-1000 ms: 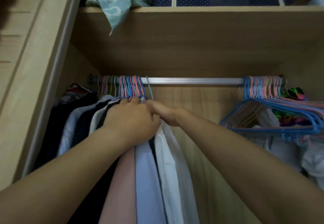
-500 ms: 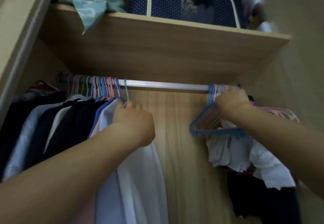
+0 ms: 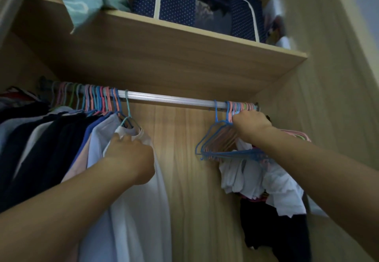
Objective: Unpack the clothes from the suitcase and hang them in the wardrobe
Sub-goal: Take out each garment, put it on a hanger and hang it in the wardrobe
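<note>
Behind right hand (image 3: 251, 123) — empty hangers (image 3: 220, 142), grip hidden.

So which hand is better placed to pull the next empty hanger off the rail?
Right. The right hand is already at the necks of the empty hangers bunched at the rail's right end. The left hand is busy on the white shirt across the gap.

A bare stretch of rail (image 3: 174, 99) lies open at mid-wardrobe. Hung clothes (image 3: 61, 138) crowd its left end; empty hangers (image 3: 221, 141) bunch at its right end, the shelf (image 3: 184, 57) close above.
</note>
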